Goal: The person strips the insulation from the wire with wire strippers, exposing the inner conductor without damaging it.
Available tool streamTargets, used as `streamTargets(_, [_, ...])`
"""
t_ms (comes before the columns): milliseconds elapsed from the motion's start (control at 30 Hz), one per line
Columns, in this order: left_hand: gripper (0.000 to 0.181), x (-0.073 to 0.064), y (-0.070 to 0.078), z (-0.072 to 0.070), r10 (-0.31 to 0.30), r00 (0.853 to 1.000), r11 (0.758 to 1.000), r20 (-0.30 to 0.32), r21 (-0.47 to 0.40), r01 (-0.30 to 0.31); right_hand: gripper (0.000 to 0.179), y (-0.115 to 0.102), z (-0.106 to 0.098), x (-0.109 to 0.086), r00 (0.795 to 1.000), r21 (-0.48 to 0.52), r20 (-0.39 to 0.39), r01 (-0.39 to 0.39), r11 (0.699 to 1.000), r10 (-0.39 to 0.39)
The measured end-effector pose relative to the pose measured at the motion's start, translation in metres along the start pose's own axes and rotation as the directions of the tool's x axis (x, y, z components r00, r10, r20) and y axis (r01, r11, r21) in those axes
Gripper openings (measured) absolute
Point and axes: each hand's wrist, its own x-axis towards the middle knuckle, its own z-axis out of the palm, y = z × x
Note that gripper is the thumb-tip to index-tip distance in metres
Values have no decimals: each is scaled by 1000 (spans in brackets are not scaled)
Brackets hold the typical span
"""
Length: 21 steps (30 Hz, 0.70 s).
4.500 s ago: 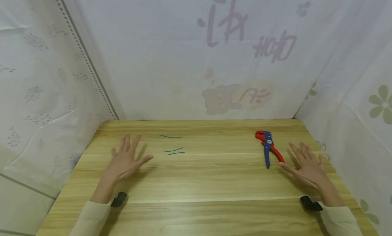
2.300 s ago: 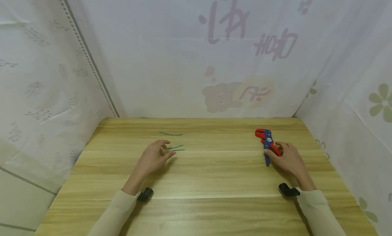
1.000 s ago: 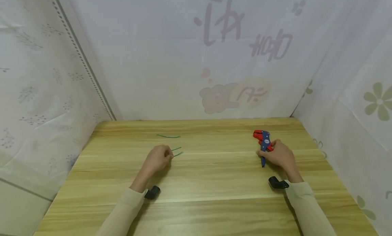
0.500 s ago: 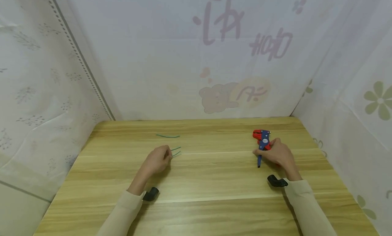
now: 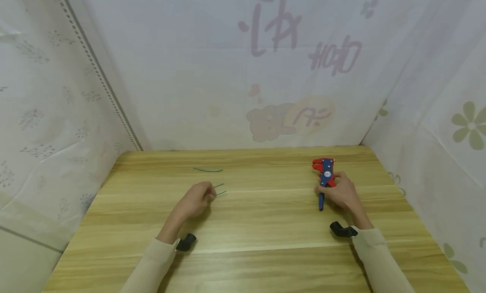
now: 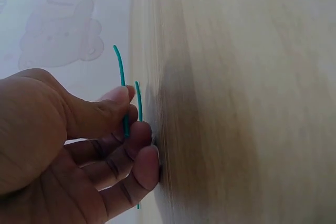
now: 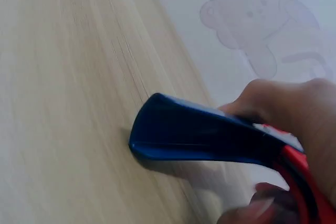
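Observation:
In the head view, my left hand [image 5: 195, 199] is low over the left part of the table, pinching a short green wire [image 5: 221, 193] between thumb and index finger. The left wrist view shows that wire [image 6: 120, 66] sticking out past the thumb tip, the other fingers curled below it. A second green wire [image 6: 139, 100] lies just behind the fingers, partly hidden by them. On the right side, my right hand [image 5: 343, 193] grips a red and blue wire stripper [image 5: 327, 168] by its handles, its red head pointing away. Its blue handle [image 7: 194, 135] fills the middle of the right wrist view.
A third green wire [image 5: 208, 170] lies farther back on the wood-grain table [image 5: 258, 225]. Printed cloth [image 5: 212, 73] hangs behind the table and on both sides. Black wrist cameras [image 5: 187, 242] sit at both sleeve cuffs.
Both hands have come inward from lying spread on the table. The left has picked up one green wire; the right has taken hold of the wire stripper and turned it, its red head now parted.

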Motion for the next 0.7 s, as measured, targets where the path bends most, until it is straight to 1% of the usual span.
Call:
streamTargets(67, [8, 0, 0, 0, 3, 1000, 1000, -7, 1, -3, 88, 0, 2, -1, 999, 84, 37, 0, 996, -4])
streamTargets(133, [10, 0, 0, 1, 19, 1000, 1000, -10, 7, -19, 74, 2, 4, -1, 997, 187, 77, 6, 982, -21])
streamTargets(200, [11, 0, 0, 1, 33, 999, 999, -16, 13, -33, 57, 2, 6, -2, 993, 298, 108, 17, 954, -52])
streamTargets(233, [11, 1, 0, 2, 42, 999, 999, -19, 15, -42, 52, 3, 7, -2, 990, 339, 114, 36, 940, -79])
streamTargets(333, [10, 3, 1, 4, 60, 998, 998, -33, 26, -60, 48, 4, 11, -3, 981, 423, 124, 83, 902, -149])
streamTargets(400, [9, 4, 1, 5, 65, 997, 998, -40, 27, -64, 50, 3, 13, -5, 976, 471, 135, 89, 878, -172])
streamTargets(467, [9, 4, 1, 7, 66, 996, 998, -53, 27, -65, 52, 0, 15, -6, 967, 528, 147, 100, 843, -207])
streamTargets(500, [9, 4, 1, 7, 72, 996, 997, -59, 22, -71, 53, 0, 17, -6, 961, 570, 156, 101, 815, -228])
streamTargets(533, [9, 5, 1, 7, 78, 995, 997, -63, 11, -77, 53, 0, 19, -5, 947, 621, 166, 115, 775, -274])
streamTargets(567, [9, 5, 1, 7, 86, 994, 996, -69, -1, -87, 51, 0, 20, -5, 928, 675, 174, 132, 726, -330])
streamTargets(600, [9, 6, 2, 7, 99, 992, 995, -78, -9, -100, 49, 1, 22, -4, 901, 729, 183, 144, 669, -393])
streamTargets(633, [10, 6, 1, 7, 108, 991, 994, -85, -18, -110, 44, 2, 25, -3, 865, 787, 194, 145, 600, -463])
streamTargets(667, [10, 6, 1, 7, 116, 989, 993, -91, -27, -119, 40, 3, 27, -2, 825, 836, 213, 122, 534, -523])
streamTargets(700, [10, 5, 1, 7, 121, 988, 991, -95, -38, -125, 35, 3, 30, -1, 781, 881, 236, 79, 467, -578])
